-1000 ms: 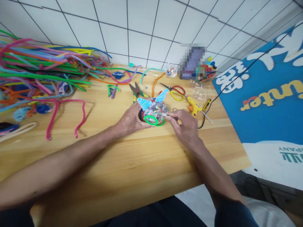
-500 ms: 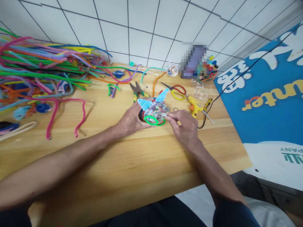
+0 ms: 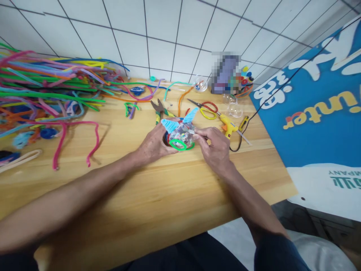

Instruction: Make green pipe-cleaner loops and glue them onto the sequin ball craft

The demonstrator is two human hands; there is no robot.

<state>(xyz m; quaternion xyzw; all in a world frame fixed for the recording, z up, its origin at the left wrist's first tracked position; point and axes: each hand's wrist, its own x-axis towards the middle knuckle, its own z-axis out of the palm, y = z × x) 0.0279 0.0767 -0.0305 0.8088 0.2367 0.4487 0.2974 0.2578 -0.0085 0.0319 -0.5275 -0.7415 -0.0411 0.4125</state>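
Note:
A clear ball craft (image 3: 182, 134) filled with speckled, colourful bits sits at the middle of the table. Two light blue striped ears (image 3: 170, 125) stand on its top, and a green ring (image 3: 178, 144) is at its near side. My left hand (image 3: 153, 145) is wrapped round the ball's left side. From the right, my right hand (image 3: 214, 145) pinches a small flat whitish piece (image 3: 192, 131) against or just by the ball; its kind is unclear. The thumb and index finger cover one end of that piece.
Pliers (image 3: 159, 109), scissors (image 3: 207, 108) and a yellow glue gun (image 3: 230, 126) lie behind and right of the ball, the gun's black cord trailing away. Many pipe cleaners (image 3: 53, 81) are heaped at left. Clear plastic half-domes (image 3: 234, 110) stand near the tiled wall (image 3: 160, 19).
The whole view has shifted a little, so things appear slightly further left. Both hands keep their hold; the small piece stays at the ball's right side.

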